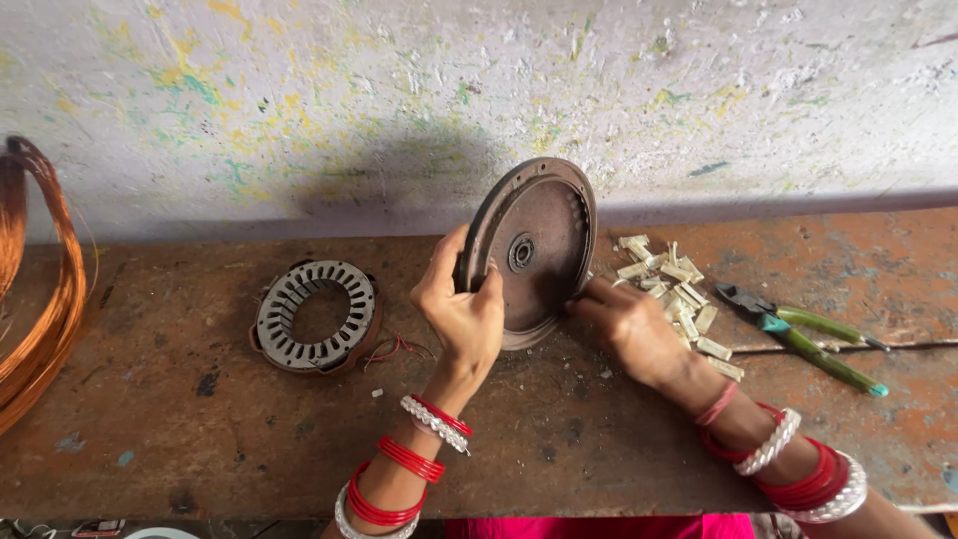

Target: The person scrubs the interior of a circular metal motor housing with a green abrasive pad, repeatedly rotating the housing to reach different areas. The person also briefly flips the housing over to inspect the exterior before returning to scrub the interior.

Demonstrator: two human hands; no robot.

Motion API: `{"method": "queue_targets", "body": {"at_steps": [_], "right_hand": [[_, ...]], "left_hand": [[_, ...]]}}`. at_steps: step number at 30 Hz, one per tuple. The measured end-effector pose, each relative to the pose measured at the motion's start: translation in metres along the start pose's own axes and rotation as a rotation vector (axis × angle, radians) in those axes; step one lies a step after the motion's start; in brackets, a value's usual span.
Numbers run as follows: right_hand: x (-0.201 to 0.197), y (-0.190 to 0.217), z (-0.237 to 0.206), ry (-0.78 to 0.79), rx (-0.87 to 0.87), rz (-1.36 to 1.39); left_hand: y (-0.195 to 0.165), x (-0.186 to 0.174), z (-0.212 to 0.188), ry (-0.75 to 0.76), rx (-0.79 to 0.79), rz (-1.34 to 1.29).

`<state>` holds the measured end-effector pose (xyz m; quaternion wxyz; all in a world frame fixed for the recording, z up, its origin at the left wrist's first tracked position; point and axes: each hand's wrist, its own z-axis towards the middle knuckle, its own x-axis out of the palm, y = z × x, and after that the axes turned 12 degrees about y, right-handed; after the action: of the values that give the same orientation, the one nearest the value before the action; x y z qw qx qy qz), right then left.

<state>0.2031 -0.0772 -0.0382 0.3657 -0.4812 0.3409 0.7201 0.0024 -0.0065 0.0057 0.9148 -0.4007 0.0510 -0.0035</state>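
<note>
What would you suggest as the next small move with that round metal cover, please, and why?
Probably lay the round metal cover flat on the bench. It stands tilted on its lower edge, the left hand gripping its rim and the right hand steadying the bottom beside the pile of small pale strips, so both hands are occupied.

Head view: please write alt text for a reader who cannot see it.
A person's left hand holds a round rusty brown metal motor cover upright on its edge on a worn wooden bench, while the right hand touches its lower rim. Nearby lie a slotted grey metal stator ring, small cream paper strips, green-handled pliers and a copper wire coil.
</note>
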Motion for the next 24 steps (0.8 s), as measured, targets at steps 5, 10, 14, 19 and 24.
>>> {"method": "queue_targets", "body": {"at_steps": [5, 10, 14, 19, 24], "right_hand": [[-0.007, 0.013, -0.001, 0.005, 0.000, 0.107], [-0.018, 0.016, 0.001, -0.007, -0.033, 0.179], [-0.009, 0.019, 0.009, -0.104, -0.082, 0.330], [-0.013, 0.015, 0.010, -0.048, -0.028, 0.273], [-0.028, 0.014, 0.006, 0.028, 0.095, 0.108]], "left_hand": [[-0.002, 0.000, 0.002, 0.001, -0.012, -0.049], [-0.004, 0.000, 0.000, -0.038, -0.024, -0.109], [-0.002, -0.001, 0.002, -0.035, -0.068, -0.101], [0.000, -0.002, 0.001, -0.022, -0.017, -0.080], [0.001, 0.000, 0.000, -0.052, -0.074, -0.110]]}}
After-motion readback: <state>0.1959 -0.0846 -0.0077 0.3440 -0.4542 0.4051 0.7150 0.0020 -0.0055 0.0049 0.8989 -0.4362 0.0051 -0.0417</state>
